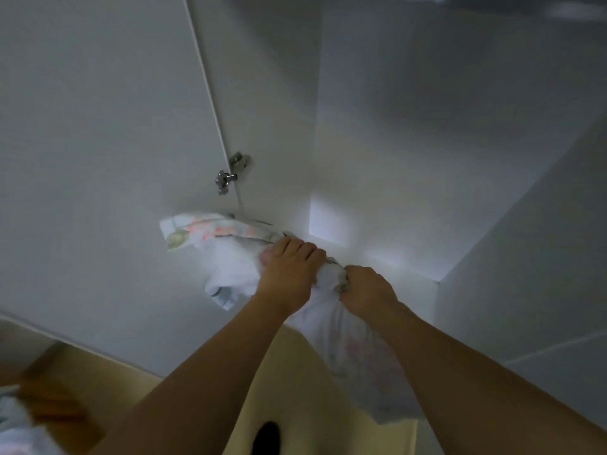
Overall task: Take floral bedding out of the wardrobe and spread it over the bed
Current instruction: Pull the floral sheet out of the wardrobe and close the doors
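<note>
1. Two bare hands are in view; both forearms rise from the 6 o'clock edge towards the centre.
2. The left hand [289, 270] is clenched on the one bundle of floral bedding [226, 254], fingers curled over the top of the cloth.
3. The right hand [368, 287], just beside it at 3 o'clock, grips the same bundle in a fist.
4. The bedding lies just below centre, bunched at the lip of the open white wardrobe [394, 126]; one loose tail hangs towards 5 o'clock between the forearms.
5. Two metal door knobs [226, 178] sit at 11 o'clock of the bundle, one on each side of the door seam.
6. One cream floor [328, 405] shows at 6 o'clock.
</note>
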`<state>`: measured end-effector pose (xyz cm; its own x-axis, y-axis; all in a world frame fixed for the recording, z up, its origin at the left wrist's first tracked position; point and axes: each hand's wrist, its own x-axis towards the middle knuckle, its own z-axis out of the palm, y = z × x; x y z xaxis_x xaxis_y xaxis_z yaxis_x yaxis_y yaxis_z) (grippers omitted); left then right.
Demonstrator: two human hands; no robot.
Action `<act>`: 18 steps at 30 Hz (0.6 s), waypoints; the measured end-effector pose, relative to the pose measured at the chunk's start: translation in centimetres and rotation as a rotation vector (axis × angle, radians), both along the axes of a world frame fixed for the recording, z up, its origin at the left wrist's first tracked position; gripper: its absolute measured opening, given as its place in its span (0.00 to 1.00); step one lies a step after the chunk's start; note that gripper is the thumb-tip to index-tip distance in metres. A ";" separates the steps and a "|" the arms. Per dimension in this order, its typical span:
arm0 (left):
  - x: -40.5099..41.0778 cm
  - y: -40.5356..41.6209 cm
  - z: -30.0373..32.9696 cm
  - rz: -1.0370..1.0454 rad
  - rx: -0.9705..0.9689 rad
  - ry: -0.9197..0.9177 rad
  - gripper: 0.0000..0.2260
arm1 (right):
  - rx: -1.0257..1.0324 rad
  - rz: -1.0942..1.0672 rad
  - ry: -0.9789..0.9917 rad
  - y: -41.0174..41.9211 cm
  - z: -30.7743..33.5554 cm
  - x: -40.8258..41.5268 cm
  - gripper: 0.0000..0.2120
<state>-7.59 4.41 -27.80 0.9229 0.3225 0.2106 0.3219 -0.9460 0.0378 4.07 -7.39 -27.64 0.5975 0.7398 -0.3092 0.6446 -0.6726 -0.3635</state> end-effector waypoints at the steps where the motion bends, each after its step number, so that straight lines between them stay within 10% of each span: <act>1: -1.0 0.1 0.0 0.034 0.004 -0.033 0.24 | 0.005 -0.022 0.015 0.7 0.4 -0.6 0.10; 8: -12.4 2.5 0.7 0.787 -0.230 -0.344 0.30 | -0.015 -0.075 0.151 7.0 1.7 -6.5 0.13; 14: -21.5 4.0 1.7 1.704 -1.056 -0.705 0.28 | -0.038 -0.051 0.181 11.2 2.0 -11.3 0.10; 18: -26.2 5.1 1.6 1.665 -0.980 -1.068 0.30 | -0.038 -0.026 0.187 11.4 1.6 -12.8 0.21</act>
